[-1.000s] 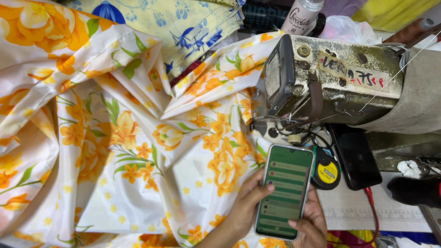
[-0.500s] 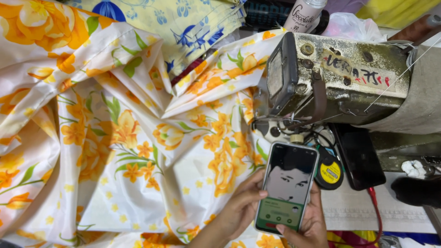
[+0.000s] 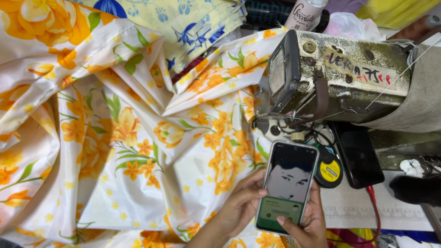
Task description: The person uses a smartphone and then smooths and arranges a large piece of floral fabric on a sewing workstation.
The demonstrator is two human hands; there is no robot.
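Head view, counts: two hands, two phones, one sewing machine [image 3: 340, 78], one round black-and-yellow tape measure [image 3: 329, 171], one red cable [image 3: 374, 209], one bottle [image 3: 304, 14] at the top edge
Phone in hand: a slim rectangular smartphone [image 3: 287, 186] with a light rim and lit glass screen; held upright just below the sewing machine's head, over the cloth's right edge
Second phone: a dark phone [image 3: 358, 154] with a blank screen, lying on the surface beside the tape measure
Left hand: left hand [image 3: 241, 204] comes up from the bottom edge; fingers curled around the smartphone's left side, thumb on its edge, holding it
Right hand: right hand [image 3: 305, 225] cups the smartphone's lower right corner; thumb laid across the bottom of the screen, fingers wrapped behind
Cloth: white floral fabric [image 3: 119, 138] with orange flowers and green leaves; smooth, slightly glossy, heaped in soft folds; a pale yellow cloth with blue print [image 3: 193, 23] lies above it
Machine: worn, scuffed metal body, boxy, with thread running across it
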